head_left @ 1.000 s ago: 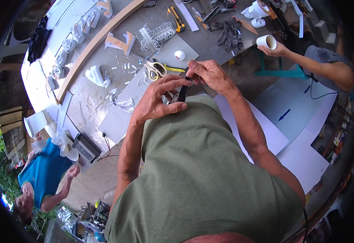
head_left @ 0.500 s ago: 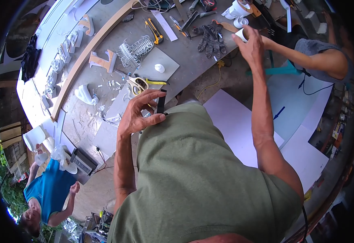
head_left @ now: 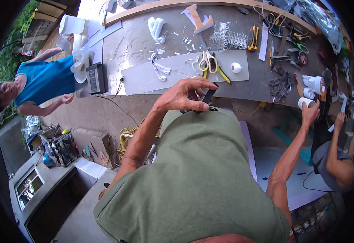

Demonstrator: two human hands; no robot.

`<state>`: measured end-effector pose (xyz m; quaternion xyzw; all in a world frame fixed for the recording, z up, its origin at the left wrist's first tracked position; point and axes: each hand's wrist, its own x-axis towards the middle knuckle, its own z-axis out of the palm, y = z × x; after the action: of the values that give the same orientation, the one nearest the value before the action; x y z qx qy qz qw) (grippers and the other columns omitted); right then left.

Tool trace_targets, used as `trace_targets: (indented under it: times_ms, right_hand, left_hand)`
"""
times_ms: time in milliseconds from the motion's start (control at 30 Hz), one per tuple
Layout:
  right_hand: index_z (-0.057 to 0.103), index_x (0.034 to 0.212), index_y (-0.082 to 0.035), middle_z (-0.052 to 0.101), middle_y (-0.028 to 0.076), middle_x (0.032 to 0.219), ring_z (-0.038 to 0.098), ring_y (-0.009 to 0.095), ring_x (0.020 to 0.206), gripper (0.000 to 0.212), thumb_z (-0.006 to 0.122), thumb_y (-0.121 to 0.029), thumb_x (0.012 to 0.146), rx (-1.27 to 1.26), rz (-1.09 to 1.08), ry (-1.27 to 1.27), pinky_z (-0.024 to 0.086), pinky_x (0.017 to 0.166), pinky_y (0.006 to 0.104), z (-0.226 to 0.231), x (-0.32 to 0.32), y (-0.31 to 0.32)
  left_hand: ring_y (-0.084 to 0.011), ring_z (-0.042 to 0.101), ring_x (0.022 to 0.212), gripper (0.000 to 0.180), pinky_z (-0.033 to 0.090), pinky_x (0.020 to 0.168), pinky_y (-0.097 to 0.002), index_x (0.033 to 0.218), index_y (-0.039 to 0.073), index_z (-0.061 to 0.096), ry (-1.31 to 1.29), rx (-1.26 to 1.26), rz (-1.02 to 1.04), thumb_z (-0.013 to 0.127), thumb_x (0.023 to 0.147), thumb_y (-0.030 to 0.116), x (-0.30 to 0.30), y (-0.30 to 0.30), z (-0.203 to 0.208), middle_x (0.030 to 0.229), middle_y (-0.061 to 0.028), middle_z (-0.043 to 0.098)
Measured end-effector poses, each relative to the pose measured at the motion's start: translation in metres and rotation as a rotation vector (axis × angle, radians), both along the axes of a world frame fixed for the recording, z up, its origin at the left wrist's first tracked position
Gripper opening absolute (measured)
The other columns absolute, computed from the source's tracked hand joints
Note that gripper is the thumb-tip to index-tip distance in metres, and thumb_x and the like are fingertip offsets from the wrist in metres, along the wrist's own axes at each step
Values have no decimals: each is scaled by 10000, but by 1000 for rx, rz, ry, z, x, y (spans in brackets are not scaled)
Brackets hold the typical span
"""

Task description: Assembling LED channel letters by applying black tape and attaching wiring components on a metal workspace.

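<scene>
My left hand (head_left: 185, 96) is curled at my waist, a black flat strip (head_left: 210, 95) between its thumb and fingers. Out to the right, my right hand (head_left: 311, 112) grips a short white roll (head_left: 306, 103) at the table's edge. Just beyond that roll are a smaller white roll (head_left: 308, 92) and a larger white cylinder (head_left: 314, 83). A dark knit glove (head_left: 282, 86) lies to their left. Ahead of my left hand, cream-handled scissors (head_left: 207, 62) and yellow-handled pliers (head_left: 224, 76) rest on a grey sheet (head_left: 144, 77), near a white round thing (head_left: 236, 67).
White wire coils (head_left: 227, 37), a letter-shaped piece (head_left: 199, 20) and yellow cutters (head_left: 252, 39) lie farther back. One person in blue (head_left: 47, 81) stands at the left, another in grey (head_left: 334, 162) at the right. A black box (head_left: 96, 79) with cables sits at the table's left edge.
The view has turned, so the table now runs across the top. My right hand still grips the white roll, and my left still pinches the black strip. The grey-clad person's arm has shifted.
</scene>
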<state>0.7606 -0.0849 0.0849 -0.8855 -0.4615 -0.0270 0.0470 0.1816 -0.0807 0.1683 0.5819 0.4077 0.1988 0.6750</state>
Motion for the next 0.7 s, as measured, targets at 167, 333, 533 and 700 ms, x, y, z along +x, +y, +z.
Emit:
trace_targets:
  times_ms: [167, 333, 533, 700]
  right_hand:
    - [458, 1441, -50, 563, 234, 1302, 543, 407, 1225, 758, 787, -190, 773, 205, 352, 27, 446, 1024, 504, 139, -115, 13]
    - [417, 1474, -72, 510, 173, 1347, 522, 322, 1259, 807, 767, -77, 747, 347, 687, 564, 443, 1049, 449, 193, -305, 31]
    - [380, 1484, -86, 474, 190, 1312, 511, 373, 1221, 878, 771, -102, 698, 337, 1238, 631, 434, 1058, 462, 95, -542, 104]
    - [378, 1469, -81, 485, 204, 1263, 520, 402, 1174, 852, 754, -163, 709, 296, 1436, 623, 433, 1049, 480, 2, -685, 180]
  left_hand:
    - [-178, 626, 884, 657, 561, 773, -301, 1279, 73, 671, -87, -4, 78, 840, 722, 377, -47, -6, -8, 1281, -95, 606]
    - [-173, 611, 923, 658, 560, 801, -303, 1276, 76, 676, -153, -23, 154, 854, 711, 360, -104, -10, -2, 1287, -95, 605]
    - [-160, 600, 936, 637, 558, 827, -302, 1285, 64, 669, -156, -29, 313, 853, 718, 288, -189, -36, 4, 1280, -92, 602]
    - [-162, 633, 948, 620, 555, 813, -301, 1295, 40, 651, -94, 6, 499, 834, 729, 214, -259, -80, 9, 1317, -104, 576]
